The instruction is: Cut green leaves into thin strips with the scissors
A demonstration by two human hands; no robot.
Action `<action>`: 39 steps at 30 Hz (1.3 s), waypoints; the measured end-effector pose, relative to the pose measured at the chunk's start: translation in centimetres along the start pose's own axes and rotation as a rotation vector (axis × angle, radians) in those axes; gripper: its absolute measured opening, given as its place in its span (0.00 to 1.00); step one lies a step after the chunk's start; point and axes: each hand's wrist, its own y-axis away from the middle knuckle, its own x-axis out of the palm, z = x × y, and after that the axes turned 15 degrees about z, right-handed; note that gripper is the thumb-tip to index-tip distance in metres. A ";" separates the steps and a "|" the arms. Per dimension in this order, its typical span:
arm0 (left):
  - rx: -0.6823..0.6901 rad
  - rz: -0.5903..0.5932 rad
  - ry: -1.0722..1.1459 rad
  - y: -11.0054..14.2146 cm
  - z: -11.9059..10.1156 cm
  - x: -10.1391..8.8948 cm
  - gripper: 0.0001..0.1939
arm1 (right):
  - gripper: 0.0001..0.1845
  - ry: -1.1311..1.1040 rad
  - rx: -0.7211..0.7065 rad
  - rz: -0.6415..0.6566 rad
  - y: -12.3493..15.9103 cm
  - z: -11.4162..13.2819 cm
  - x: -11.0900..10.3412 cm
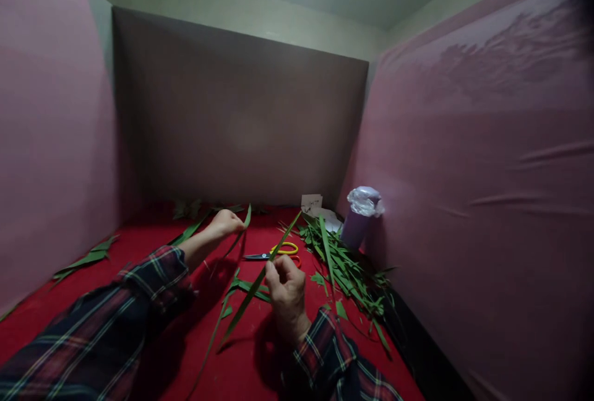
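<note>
My left hand is closed, pinching a narrow green leaf strip whose tip points up and whose lower part trails down towards the red cloth. Nearer to me, my right hand pinches a long green leaf blade that runs diagonally from upper right to lower left. Just beyond the right hand lie scissors with yellow and red handles, their dark blades pointing left. Between the hands, on the cloth, a folded piece of green leaf lies beside a thin stem.
Cut green leaves are heaped at the right. Behind them stand a purple bin with a clear plastic liner and a white card. More leaves lie at the left on the red cloth. Pink-covered walls flank both sides.
</note>
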 end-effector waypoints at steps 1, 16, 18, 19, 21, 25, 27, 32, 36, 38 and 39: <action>0.029 0.037 0.043 -0.2 -1.2 0.6 0.11 | 0.12 0.026 -0.039 -0.011 0.3 0.5 0.0; 0.245 0.276 0.490 5.0 -2.0 4.0 0.18 | 0.12 -0.094 -0.024 0.001 0.3 1.1 0.3; 0.240 0.258 0.508 6.8 -1.2 4.1 0.19 | 0.13 -0.148 0.006 0.022 0.2 0.8 0.4; 0.243 0.253 0.514 7.6 -0.9 4.3 0.20 | 0.13 -0.171 0.013 0.042 0.2 0.7 0.5; 0.267 0.251 0.520 8.8 -0.5 4.7 0.19 | 0.14 -0.204 0.020 0.092 0.3 0.6 0.6; 0.341 0.261 0.510 10.1 0.3 5.4 0.13 | 0.14 -0.203 0.018 0.198 0.5 0.3 0.8; 0.340 0.254 0.535 10.1 0.9 5.6 0.12 | 0.15 -0.170 0.013 0.224 0.5 0.1 0.8; 0.307 0.200 0.636 9.3 2.5 5.5 0.14 | 0.13 -0.013 -0.051 0.115 0.6 0.2 0.6; 0.298 0.148 0.682 8.7 3.8 5.1 0.15 | 0.13 0.111 -0.169 0.047 1.9 2.1 0.1; 0.297 0.110 0.707 8.6 4.4 5.0 0.15 | 0.12 0.192 -0.360 -0.017 2.9 3.4 -0.2; 0.295 0.090 0.721 8.7 4.6 4.9 0.15 | 0.12 0.223 -0.493 -0.086 3.3 4.0 -0.3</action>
